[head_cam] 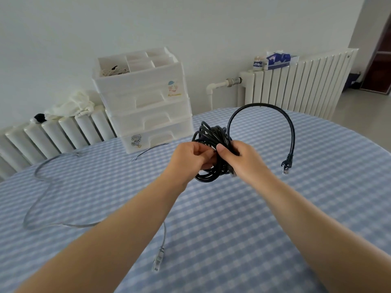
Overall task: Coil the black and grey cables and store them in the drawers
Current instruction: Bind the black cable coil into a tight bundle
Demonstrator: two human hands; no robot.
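Both hands hold the black cable [211,134] as a bundle of loops above the table. My left hand [190,158] grips the left side of the coil, and my right hand [239,156] grips its right side with the thumb on top. A free end arcs up and to the right, and its plug [286,166] hangs in the air. The grey cable [39,178] lies uncoiled on the left of the table, its plug [157,262] near the front under my left forearm. The white drawer unit [148,115] stands at the table's back edge, all its drawers pushed in.
The table has a blue-and-white checked cloth [232,218]. A thin black wire [148,152] lies in front of the drawers. The unit's top tray [135,61] holds small items. Radiators stand behind the table at left [53,134] and right [296,85], with a tissue box [278,60] on the right one.
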